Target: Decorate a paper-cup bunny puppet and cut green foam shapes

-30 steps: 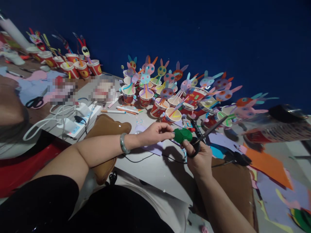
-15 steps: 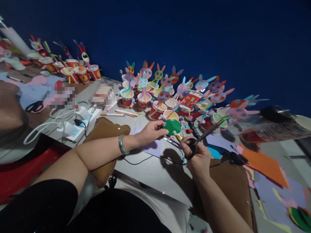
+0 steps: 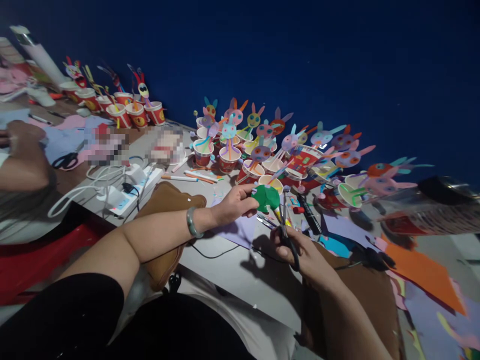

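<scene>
Head view: a pale table (image 3: 240,275) fronts a dark blue wall (image 3: 262,50). At centre, the left hand (image 3: 232,207) pinches a green piece (image 3: 266,197); lower right, the right hand (image 3: 305,256) grips scissors (image 3: 284,229), handles partly hidden. Another person's arm (image 3: 26,165) is cut off, left.

- The room is dim, and the blue wall (image 3: 240,45) darkens almost to black at the upper right.
- Light seems to fall from above; the right hand (image 3: 305,255) throws a broad, soft-edged shadow over the pale tabletop (image 3: 213,280).
- The white power strip (image 3: 139,186) looks brightest on my left, while black clothing (image 3: 176,330) swallows nearly all detail.
- Green paper (image 3: 267,198) and scissors (image 3: 284,227) look slightly soft.
- The clear bottle (image 3: 431,217) shines, blurred and stretched near the edge.
- Another person's arm (image 3: 28,160) is hazy; nearby patches are pixelated.
</scene>
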